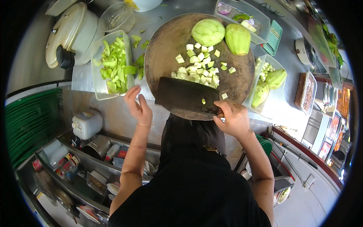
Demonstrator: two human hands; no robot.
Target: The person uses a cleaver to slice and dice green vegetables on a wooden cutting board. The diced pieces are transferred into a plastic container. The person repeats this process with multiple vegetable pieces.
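My right hand grips the handle of a dark, broad-bladed cleaver, its blade flat over the near part of a round wooden chopping board. One small green-white piece sticks to the blade. Diced pale green vegetable is heaped just beyond the blade, with loose cubes around it. Two peeled green vegetables, one rounder and one longer, rest at the board's far right. My left hand is raised with fingers apart, holding nothing, near a plastic container of green peelings.
A clear container at right holds diced and peeled vegetables. Beyond the board stands a container with onion. A lidded pot and a clear bowl are at the far left. A tub of reddish-brown bits is farther right.
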